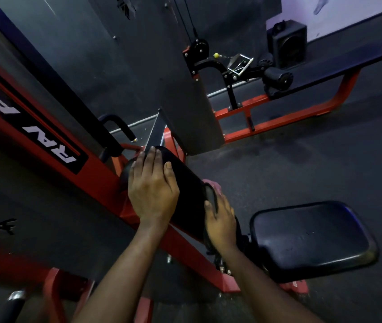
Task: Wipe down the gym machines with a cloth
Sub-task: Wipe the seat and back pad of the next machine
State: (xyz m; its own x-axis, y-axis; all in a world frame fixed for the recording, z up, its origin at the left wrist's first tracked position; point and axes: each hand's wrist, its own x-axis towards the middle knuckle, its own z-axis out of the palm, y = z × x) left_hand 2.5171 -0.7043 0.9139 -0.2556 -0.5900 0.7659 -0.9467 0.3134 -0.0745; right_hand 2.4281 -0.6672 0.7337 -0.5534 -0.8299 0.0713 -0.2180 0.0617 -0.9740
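A black padded roller (186, 183) sits on a red-framed gym machine (96, 178) in the middle of the view. My left hand (151, 190) lies flat on top of the pad, fingers straight and pointing away from me. My right hand (221, 220) wraps around the pad's right end, and a pink cloth (213, 185) shows just beyond its fingers, pressed against that end. Most of the cloth is hidden behind the hand and pad.
A black seat cushion (313, 238) sits to the right of the pad. A grey weight-stack cover (185, 89) rises behind it. Farther back stands a red-framed bench (320, 68) with a cable handle (240, 64), and a black speaker (287, 43). Dark rubber floor (301, 159) lies between them.
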